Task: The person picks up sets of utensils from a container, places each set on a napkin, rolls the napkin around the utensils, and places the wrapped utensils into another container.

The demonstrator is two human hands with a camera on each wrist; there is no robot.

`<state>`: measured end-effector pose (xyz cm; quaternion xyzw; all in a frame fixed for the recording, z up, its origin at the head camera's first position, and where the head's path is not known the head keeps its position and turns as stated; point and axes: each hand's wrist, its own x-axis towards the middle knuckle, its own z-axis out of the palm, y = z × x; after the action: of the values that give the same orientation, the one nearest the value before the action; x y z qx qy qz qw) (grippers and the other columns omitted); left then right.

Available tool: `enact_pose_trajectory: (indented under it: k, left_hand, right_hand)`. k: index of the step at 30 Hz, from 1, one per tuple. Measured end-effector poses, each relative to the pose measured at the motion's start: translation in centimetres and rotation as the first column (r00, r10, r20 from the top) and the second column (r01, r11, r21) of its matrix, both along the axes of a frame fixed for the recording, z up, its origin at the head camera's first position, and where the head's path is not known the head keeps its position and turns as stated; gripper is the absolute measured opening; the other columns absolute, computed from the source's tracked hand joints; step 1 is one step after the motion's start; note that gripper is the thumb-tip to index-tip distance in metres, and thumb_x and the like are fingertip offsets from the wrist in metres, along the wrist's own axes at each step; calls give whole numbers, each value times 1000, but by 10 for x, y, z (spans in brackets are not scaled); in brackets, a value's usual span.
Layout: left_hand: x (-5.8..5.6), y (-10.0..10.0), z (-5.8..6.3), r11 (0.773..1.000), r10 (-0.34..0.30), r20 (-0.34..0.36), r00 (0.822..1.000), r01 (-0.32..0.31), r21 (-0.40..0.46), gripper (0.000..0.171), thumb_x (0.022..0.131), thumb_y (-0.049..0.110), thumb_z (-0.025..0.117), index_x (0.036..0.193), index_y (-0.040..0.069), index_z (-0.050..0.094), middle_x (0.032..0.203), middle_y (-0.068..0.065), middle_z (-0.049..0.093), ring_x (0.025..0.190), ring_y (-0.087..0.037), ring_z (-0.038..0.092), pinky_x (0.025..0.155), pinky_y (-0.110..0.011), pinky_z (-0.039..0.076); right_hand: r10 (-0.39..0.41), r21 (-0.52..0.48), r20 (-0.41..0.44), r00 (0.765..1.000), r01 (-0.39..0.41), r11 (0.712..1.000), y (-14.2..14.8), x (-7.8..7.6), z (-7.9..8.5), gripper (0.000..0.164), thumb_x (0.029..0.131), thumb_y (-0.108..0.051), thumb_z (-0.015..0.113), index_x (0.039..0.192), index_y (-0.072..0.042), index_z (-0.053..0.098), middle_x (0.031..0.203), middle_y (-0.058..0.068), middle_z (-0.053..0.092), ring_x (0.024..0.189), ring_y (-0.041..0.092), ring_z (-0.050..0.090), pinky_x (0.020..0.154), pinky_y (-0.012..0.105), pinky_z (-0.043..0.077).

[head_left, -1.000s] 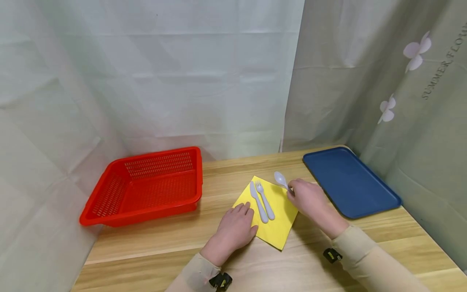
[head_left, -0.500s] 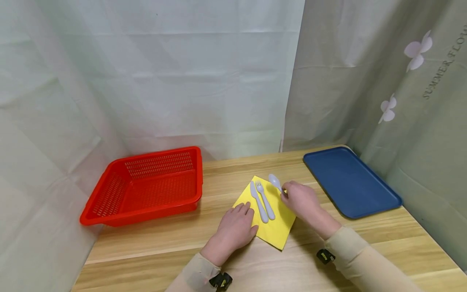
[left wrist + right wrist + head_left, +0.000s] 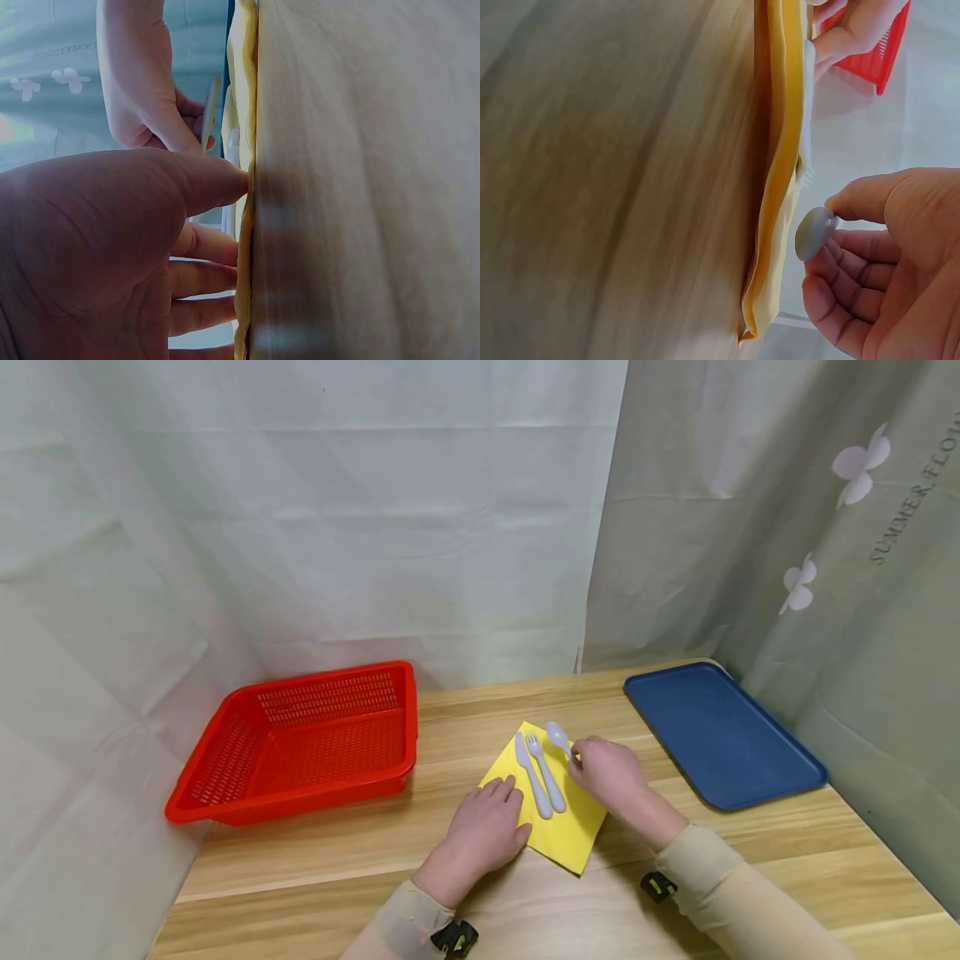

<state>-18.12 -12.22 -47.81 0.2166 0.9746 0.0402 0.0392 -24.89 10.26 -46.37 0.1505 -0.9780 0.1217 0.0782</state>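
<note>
A yellow folded napkin (image 3: pixel 562 843) lies on the wooden table with a pale grey knife (image 3: pixel 531 778) and fork (image 3: pixel 547 770) side by side on it. My left hand (image 3: pixel 486 828) rests on the napkin's left edge, fingers extended; in the left wrist view its thumb (image 3: pixel 217 184) touches the yellow edge. With thumb and fingertips my right hand (image 3: pixel 609 774) pinches the handle of a matching spoon (image 3: pixel 557 737) over the napkin's right part, to the right of the fork. The handle's rounded end (image 3: pixel 815 232) shows raised above the napkin in the right wrist view.
To the left stands a red plastic basket (image 3: pixel 300 795) with slotted walls. A dark blue tray (image 3: pixel 720 735) lies at the right, beyond my right hand. Pale curtains (image 3: pixel 420 527) hang behind the table and along both sides.
My right hand has moved left with the spoon, bringing it from the napkin's right edge closer to the fork. The left hand has stayed in place on the napkin.
</note>
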Motion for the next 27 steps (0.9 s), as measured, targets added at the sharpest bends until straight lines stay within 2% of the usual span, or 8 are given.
enact_pose_trajectory:
  k: [7, 19, 27]
  left_hand:
    - [0, 0, -1, 1000, -3, -3, 1000, 3, -11, 60, 107, 43, 71, 151, 3, 63, 163, -16, 55, 151, -34, 52, 123, -52, 44]
    - [-1, 0, -2, 1000, -8, -8, 1000, 8, -21, 59, 107, 44, 70, 150, 4, 63, 163, -15, 56, 150, -33, 52, 124, -52, 44]
    - [-1, 0, -2, 1000, -14, -13, 1000, 14, -20, 59, 107, 44, 70, 150, 3, 63, 163, -16, 56, 150, -34, 53, 123, -52, 44]
  right_hand:
    - [8, -15, 15, 1000, -8, 1000, -5, -1, -2, 21, 100, -17, 79, 82, -10, 71, 69, 0, 56, 59, 16, 51, 54, 34, 45]
    - [-6, -18, 88, 996, 8, 1000, -14, -7, 0, 29, 103, -19, 75, 77, -12, 66, 68, 0, 55, 61, 18, 51, 58, 36, 46]
    - [-4, -18, 75, 997, 6, 1000, -17, -10, -3, 29, 101, -15, 73, 74, -12, 65, 68, 1, 56, 62, 19, 51, 60, 39, 49]
